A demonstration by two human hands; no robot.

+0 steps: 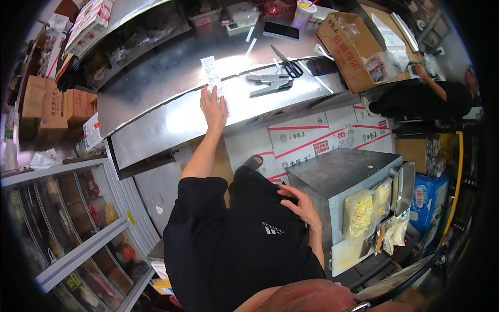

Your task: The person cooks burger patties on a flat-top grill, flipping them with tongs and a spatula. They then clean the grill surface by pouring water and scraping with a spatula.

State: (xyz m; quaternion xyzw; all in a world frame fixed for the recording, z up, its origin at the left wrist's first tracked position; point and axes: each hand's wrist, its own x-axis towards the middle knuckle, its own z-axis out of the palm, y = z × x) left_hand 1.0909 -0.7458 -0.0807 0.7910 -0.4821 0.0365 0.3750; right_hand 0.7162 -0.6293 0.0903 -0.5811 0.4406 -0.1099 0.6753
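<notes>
A long printed paper receipt (211,72) lies on the stainless steel counter (156,89), and my left hand (213,105) rests on its lower part with the fingers slightly spread. My right hand (298,202) hangs beside my black shirt, fingers loosely apart, holding nothing. To the right of the receipt sits a metal stapler (269,84). Black-handled scissors (287,64) lie just beyond it, next to a dark phone (322,66). Another phone (280,31) and narrow white paper strips (251,46) are farther back on the counter.
An open cardboard box (343,54) stands at the counter's right, near a purple cup (304,13). A person in black (425,99) works at far right. A metal cabinet (339,171) and a tub of shredded cabbage (360,216) are at my right; a glass-door fridge (85,230) is at left.
</notes>
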